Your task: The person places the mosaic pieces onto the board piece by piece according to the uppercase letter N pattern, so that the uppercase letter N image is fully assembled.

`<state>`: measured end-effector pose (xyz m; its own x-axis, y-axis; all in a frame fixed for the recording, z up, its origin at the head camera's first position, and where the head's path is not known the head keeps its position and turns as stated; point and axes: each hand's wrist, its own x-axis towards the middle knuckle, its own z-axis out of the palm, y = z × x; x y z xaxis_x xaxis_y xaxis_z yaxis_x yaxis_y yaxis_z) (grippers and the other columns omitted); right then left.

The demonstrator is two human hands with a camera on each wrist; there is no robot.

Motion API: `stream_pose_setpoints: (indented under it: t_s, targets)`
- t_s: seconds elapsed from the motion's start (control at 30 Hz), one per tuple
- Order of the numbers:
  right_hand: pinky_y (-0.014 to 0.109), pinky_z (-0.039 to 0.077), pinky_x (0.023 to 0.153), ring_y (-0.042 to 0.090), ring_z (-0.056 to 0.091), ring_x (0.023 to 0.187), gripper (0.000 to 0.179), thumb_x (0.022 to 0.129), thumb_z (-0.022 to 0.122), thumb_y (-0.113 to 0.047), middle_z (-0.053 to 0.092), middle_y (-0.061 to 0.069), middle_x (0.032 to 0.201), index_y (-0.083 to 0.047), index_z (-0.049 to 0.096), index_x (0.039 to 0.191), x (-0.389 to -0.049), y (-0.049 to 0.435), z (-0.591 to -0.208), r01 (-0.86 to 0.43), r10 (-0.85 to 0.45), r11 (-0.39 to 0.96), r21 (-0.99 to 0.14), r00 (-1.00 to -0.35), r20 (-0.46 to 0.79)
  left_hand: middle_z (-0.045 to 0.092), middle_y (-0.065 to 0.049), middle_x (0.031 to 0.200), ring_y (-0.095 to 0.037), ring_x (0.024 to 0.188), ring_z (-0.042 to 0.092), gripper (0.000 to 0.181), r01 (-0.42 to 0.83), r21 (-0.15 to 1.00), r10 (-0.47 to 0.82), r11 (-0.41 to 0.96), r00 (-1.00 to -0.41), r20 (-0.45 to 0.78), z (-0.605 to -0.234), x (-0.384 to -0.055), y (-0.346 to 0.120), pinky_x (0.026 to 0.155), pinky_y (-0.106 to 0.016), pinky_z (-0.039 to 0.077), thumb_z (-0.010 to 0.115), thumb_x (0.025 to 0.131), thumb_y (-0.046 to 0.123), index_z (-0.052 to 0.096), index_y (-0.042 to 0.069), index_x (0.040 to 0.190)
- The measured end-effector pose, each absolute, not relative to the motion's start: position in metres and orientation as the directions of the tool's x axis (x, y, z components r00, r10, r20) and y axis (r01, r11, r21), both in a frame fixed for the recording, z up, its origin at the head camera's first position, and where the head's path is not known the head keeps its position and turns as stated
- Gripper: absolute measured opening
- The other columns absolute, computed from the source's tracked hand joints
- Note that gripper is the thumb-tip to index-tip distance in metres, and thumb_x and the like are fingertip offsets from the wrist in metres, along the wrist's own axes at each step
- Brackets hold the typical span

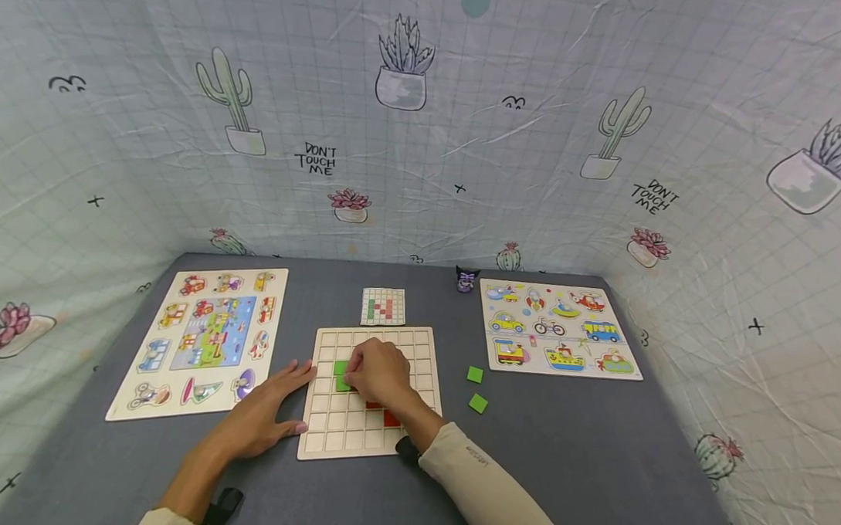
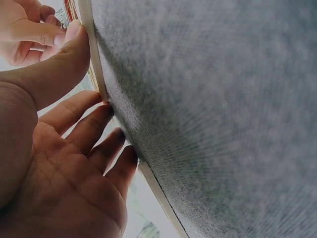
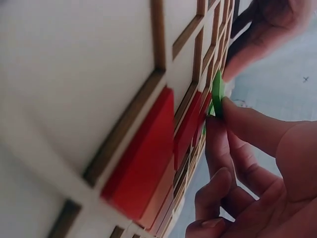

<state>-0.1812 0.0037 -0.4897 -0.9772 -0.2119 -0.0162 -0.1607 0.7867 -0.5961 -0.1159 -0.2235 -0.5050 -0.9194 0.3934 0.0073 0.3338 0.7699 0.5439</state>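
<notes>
A wooden grid board lies in the middle of the table. My right hand is over it, pinching a green square tile between thumb and fingers; the tile stands tilted at the grid. Other green tiles show beside the fingertips, partly hidden. Red tiles sit in the board's cells, some of them covered by the right hand in the head view. My left hand rests at the board's left edge, with the thumb and fingertips touching the rim in the left wrist view and the fingers spread fairly straight.
A small pattern card lies just beyond the board. Two loose green tiles are to its right. Picture puzzle boards stand at the left and right. A small dark purple figure is near the printed backdrop.
</notes>
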Motion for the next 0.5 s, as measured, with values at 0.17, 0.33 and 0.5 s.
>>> stream_pose_setpoints:
  t_s: [0.17, 0.33, 0.5]
  targets:
    - [0.026, 0.041, 0.054, 0.006, 0.056, 0.059, 0.026, 0.083, 0.092, -0.022, 0.066, -0.013, 0.066, -0.026, 0.072, 0.067, -0.1814, -0.0006, -0.4907, -0.207, -0.247, 0.817, -0.539, -0.969, -0.002, 0.042, -0.016, 0.169, -0.05, 0.158, 0.032, 0.085, 0.338, 0.547, 0.397, 0.766, -0.918, 0.01, -0.5058, -0.116, -0.223, 0.118, -0.071, 0.035, 0.087, 0.088, 0.025, 0.047, 0.008, 0.161]
    - [0.026, 0.041, 0.056, 0.005, 0.056, 0.062, 0.024, 0.084, 0.092, -0.023, 0.065, -0.014, 0.065, -0.026, 0.072, 0.069, -0.1809, -0.0039, -0.4893, -0.238, -0.273, 0.844, -0.481, -0.962, -0.004, 0.043, -0.017, 0.169, -0.05, 0.157, 0.034, 0.085, 0.345, 0.542, 0.399, 0.767, -0.917, 0.019, -0.5052, -0.1149, -0.2229, 0.117, -0.07, 0.037, 0.088, 0.087, 0.022, 0.048, 0.008, 0.16]
    - [0.024, 0.041, 0.057, 0.005, 0.056, 0.064, 0.022, 0.083, 0.093, -0.024, 0.064, -0.014, 0.065, -0.025, 0.072, 0.073, -0.1802, -0.0074, -0.4877, -0.277, -0.308, 0.856, -0.436, -0.951, -0.001, 0.044, -0.017, 0.168, -0.05, 0.157, 0.034, 0.085, 0.344, 0.542, 0.397, 0.767, -0.918, 0.021, -0.5046, -0.1143, -0.2224, 0.117, -0.07, 0.038, 0.088, 0.087, 0.021, 0.047, 0.008, 0.161]
